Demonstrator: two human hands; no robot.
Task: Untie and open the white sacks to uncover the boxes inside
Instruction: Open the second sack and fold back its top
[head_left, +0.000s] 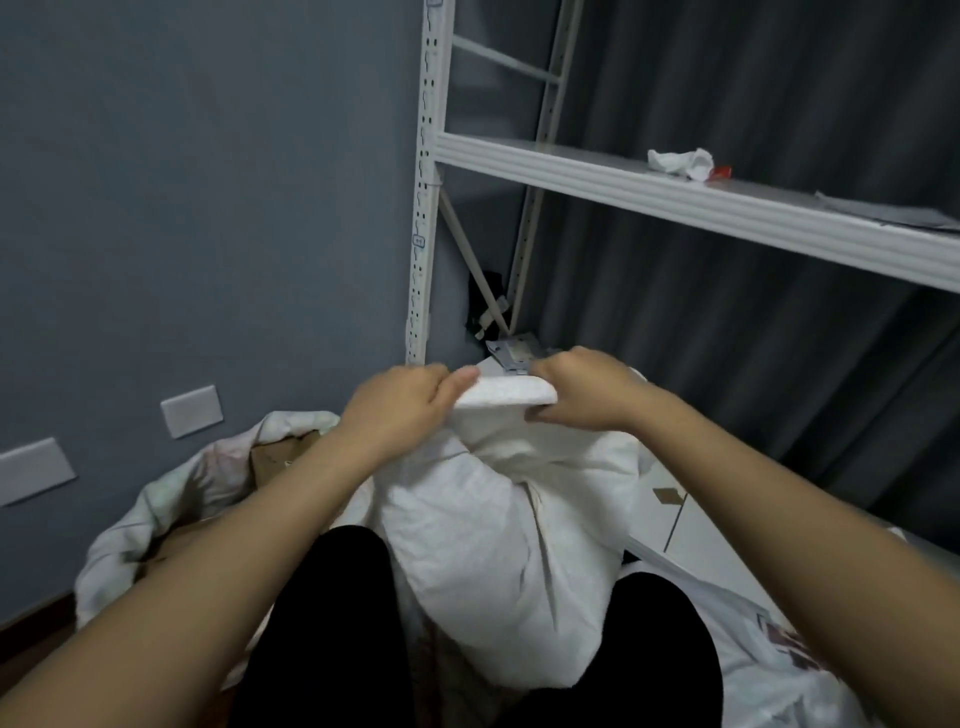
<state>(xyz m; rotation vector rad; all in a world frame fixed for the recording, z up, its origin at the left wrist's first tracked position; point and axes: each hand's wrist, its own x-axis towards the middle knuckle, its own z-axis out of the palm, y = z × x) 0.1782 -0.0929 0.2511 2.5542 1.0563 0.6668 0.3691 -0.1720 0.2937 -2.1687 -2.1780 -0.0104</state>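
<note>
Head view: between my knees stood the bulging white woven sack (498, 561); my left hand (400, 410) and right hand (582, 395) each pinched its gathered mouth. Pulling evenly apart looked wisest beneath the white metal shelf (675, 192).

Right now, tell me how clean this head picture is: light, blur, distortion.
Head view: dim, flat indoor light with no glare and only soft shadows; the wide lens bows the shelf rack and stretches both forearms at the bottom edge; the left hand and right hand gripping the white sack look slightly soft, and the whole frame lacks fine detail.
</note>
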